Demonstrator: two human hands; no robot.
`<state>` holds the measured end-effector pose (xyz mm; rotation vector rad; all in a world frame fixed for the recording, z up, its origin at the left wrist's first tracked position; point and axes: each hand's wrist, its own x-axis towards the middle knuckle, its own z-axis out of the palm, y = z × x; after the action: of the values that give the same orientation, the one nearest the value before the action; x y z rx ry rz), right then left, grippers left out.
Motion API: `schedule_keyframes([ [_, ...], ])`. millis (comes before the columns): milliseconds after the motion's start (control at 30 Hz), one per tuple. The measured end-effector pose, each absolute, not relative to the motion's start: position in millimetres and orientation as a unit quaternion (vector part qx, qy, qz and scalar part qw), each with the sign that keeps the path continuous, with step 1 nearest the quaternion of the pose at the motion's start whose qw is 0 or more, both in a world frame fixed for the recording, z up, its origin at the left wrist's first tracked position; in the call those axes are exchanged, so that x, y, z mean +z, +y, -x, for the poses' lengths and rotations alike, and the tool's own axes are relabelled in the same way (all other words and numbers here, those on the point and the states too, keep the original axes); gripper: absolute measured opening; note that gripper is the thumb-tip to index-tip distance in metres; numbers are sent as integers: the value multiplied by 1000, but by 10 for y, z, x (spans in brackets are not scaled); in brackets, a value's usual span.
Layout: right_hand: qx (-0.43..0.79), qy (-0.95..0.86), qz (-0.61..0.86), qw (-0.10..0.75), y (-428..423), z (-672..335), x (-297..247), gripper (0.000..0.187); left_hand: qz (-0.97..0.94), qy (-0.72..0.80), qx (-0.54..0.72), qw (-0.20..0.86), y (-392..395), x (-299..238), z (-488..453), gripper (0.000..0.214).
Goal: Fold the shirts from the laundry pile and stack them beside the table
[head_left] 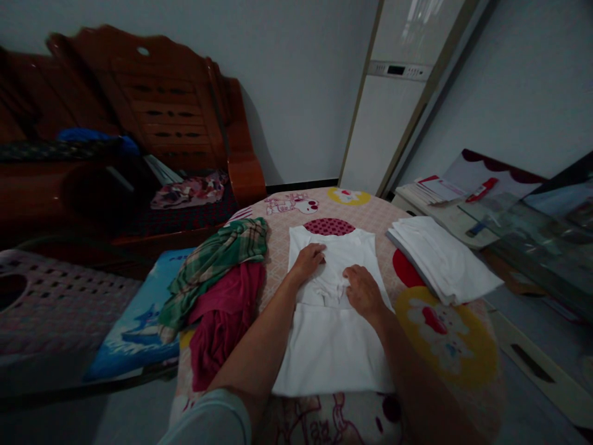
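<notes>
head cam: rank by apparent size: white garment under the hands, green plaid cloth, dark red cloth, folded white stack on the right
1. white garment, clearly largest, though nearest the camera.
2-4. green plaid cloth, dark red cloth and folded white stack look alike; the cloths are crumpled and overlapping, so no ranking.

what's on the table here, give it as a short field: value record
left hand: flat on white garment, near its top
right hand: on the bunched middle of the garment
table: round, patterned cloth cover
left of garment: plaid cloth over a red cloth
right of garment: folded white stack
behind: wooden bench
</notes>
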<state>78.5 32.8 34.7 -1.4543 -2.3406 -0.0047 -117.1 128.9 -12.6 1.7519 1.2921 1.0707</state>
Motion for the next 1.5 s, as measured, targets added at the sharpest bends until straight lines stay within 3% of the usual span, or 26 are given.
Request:
schedule_keyframes([
  [67, 15, -803, 555, 218, 368, -777, 332, 9, -678, 495, 410, 356, 1294, -130, 1173, 32],
  [233, 165, -772, 532, 305, 448, -854, 326, 30, -697, 512, 393, 313, 1288, -51, 1180, 35],
  [367, 113, -827, 497, 238, 358, -802, 339, 20, -738, 531, 348, 228, 1236, 68, 1181, 36],
  [467, 52, -843, 506, 174, 299, -754, 380, 23, -758, 542, 303, 201, 1190, 112, 1193, 38],
  [567, 70, -839, 507, 184, 299, -769, 406, 29, -753, 546, 294, 220, 1178, 144, 1256, 41],
  [867, 138, -832, 491, 219, 405, -1010, 358, 20, -712, 518, 369, 298, 992, 751, 1765, 30],
  [1067, 73, -831, 510, 208, 112, -1506, 246, 31, -777, 481, 209, 347, 218, 722, 1826, 29],
  [1267, 19, -839, 516, 174, -166, -1700, 100, 37, -790, 529, 165, 262, -177, 535, 1768, 39],
  [1400, 78, -814, 567, 99, -96, -1588, 338, 29, -791, 539, 122, 261, -90, 577, 1749, 32],
  [1500, 146, -802, 573, 79, -70, -1517, 575, 12, -796, 537, 122, 251, -30, 597, 1730, 33],
])
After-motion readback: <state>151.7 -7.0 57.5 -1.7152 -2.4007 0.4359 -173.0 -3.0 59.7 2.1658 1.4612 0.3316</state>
